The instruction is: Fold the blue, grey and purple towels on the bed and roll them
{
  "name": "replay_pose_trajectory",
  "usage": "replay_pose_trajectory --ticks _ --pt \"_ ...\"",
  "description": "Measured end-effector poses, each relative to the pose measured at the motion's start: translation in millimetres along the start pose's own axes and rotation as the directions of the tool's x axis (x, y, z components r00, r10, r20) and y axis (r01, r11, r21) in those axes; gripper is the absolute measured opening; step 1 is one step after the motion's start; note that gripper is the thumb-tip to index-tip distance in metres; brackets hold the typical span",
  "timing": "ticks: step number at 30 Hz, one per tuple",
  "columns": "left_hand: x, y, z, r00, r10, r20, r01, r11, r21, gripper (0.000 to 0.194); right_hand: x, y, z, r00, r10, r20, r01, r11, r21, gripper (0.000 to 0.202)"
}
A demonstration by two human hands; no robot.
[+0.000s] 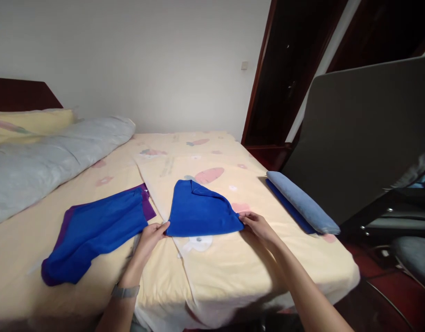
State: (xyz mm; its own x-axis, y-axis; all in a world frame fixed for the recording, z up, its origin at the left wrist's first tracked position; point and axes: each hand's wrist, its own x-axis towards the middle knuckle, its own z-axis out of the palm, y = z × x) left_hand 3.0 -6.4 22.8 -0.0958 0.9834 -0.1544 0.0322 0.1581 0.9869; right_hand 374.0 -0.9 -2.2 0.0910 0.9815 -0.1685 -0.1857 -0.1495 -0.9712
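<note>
A blue cloth (201, 212), partly folded, lies on the bed between my two hands. Its near left corner is pinched between the thumb and fingers of my left hand (153, 237). My right hand (255, 223) grips the near right corner. The near edge runs straight between the hands, while a flap at the far side is turned over. To the left, a second blue cloth (104, 226) is spread over a purple cloth (149, 210), whose edges show around it. Just what garment or towel each one is, I cannot tell.
Folded light blue and dark blue cloths (302, 200) lie stacked near the bed's right edge. A rolled grey quilt (60, 154) and a yellow pillow (32, 124) rest at the left. Beyond the right edge stands a large dark panel (368, 129). Patterned sheet (212, 267) covers the bed.
</note>
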Motion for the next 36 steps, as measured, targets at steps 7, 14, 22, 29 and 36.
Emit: replay_pose_trajectory --ticks 7,14,22,29,36 --pt "0.0 3.4 3.9 0.999 0.030 -0.024 -0.033 0.988 -0.150 0.037 -3.7 -1.5 2.4 0.995 -0.075 -0.059 0.078 0.996 0.038 0.038" --pt "-29.8 8.8 2.2 0.999 0.049 -0.018 -0.051 0.988 -0.149 0.029 -18.5 -4.7 -6.2 0.992 -0.091 -0.092 0.088 0.996 -0.033 0.034" --pt "-41.4 1.2 -7.0 0.993 0.074 0.092 -0.084 0.991 0.106 0.028 -28.9 3.1 -8.8 0.987 -0.106 -0.117 0.075 0.968 -0.239 0.033" --pt "-41.9 -7.5 -12.2 0.997 0.042 0.061 -0.055 0.970 0.236 0.041 -42.3 5.7 -15.2 0.984 -0.167 -0.061 0.125 0.893 -0.433 0.030" --pt "-41.3 -15.6 -8.6 0.992 0.105 0.066 -0.121 0.933 0.340 0.035 -42.7 11.6 -19.1 0.983 -0.176 -0.059 0.101 0.769 -0.631 0.027"
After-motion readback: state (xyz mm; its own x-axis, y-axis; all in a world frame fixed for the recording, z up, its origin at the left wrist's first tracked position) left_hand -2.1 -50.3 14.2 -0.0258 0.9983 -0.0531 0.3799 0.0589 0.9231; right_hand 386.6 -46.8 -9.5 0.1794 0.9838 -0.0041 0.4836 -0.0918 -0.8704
